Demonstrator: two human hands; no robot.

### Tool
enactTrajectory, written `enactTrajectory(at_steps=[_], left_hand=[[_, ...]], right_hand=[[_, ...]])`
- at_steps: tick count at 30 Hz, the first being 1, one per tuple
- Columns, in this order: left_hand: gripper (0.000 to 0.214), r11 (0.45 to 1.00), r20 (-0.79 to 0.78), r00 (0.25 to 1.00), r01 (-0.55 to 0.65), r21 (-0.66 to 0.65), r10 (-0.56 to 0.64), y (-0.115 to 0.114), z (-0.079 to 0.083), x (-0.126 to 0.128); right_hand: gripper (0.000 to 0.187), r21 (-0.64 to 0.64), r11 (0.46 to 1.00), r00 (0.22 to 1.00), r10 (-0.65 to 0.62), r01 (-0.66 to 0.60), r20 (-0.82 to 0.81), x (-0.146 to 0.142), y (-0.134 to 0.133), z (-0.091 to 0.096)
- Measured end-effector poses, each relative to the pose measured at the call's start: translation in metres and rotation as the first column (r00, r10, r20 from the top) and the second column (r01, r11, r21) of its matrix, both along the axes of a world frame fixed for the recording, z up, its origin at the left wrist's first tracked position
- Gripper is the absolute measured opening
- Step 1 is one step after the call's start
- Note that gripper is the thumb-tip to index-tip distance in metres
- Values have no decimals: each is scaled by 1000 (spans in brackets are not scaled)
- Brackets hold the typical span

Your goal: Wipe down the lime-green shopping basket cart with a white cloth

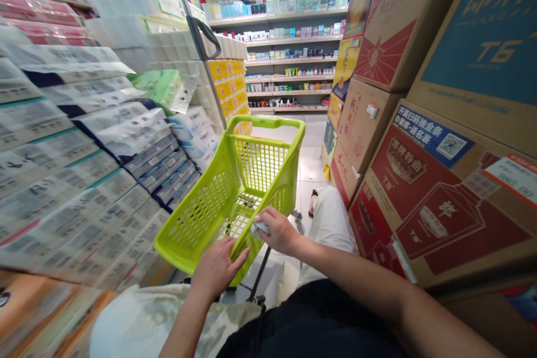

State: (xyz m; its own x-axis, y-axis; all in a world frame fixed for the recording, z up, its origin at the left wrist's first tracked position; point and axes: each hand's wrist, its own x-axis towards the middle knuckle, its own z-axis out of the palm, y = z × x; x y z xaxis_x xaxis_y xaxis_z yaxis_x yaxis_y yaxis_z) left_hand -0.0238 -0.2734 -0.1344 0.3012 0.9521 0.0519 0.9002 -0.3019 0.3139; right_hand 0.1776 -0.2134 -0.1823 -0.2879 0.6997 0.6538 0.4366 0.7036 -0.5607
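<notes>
A lime-green plastic shopping cart (260,162) with mesh walls stands directly in front of me, on a thin dark frame. My left hand (216,268) lies on its near rim with the fingers stretched out, holding nothing that I can see. My right hand (277,232) is over the cart's right rim and grips a small white crumpled packet (260,228), which is partly hidden by the fingers. The cart's interior shows only mesh, with no goods visible.
Stacked packs of toilet paper (71,179) form a tall wall on the left, and printed cardboard liquor cartons (444,201) tower on the right. Between them run a tiled aisle floor (312,162) and a pale trouser leg (331,224). Shelves of small goods (289,61) stand at the far end.
</notes>
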Motion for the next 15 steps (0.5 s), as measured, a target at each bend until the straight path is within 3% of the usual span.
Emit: enactTrajectory(at_steps=[5, 7, 10, 12, 15], left_hand=[[36, 1000, 15, 1000, 13, 18, -13, 2, 1, -2], [37, 1000, 9, 1000, 3, 12, -3, 3, 2, -1], [38, 1000, 23, 1000, 8, 15, -8, 3, 3, 1], [37, 1000, 37, 999, 15, 22, -15, 3, 3, 1], [37, 1000, 35, 999, 3, 14, -4, 2, 3, 0]], right_hand=[[26, -21, 997, 995, -78, 79, 56, 26, 39, 20], [23, -55, 977, 978, -205, 204, -23, 38, 60, 28], [18, -147, 900, 883, -432, 410, -182, 45, 78, 34], [16, -171, 873, 844, -486, 456, -226, 40, 76, 32], [18, -119, 916, 893, -401, 384, -205, 21, 51, 18]])
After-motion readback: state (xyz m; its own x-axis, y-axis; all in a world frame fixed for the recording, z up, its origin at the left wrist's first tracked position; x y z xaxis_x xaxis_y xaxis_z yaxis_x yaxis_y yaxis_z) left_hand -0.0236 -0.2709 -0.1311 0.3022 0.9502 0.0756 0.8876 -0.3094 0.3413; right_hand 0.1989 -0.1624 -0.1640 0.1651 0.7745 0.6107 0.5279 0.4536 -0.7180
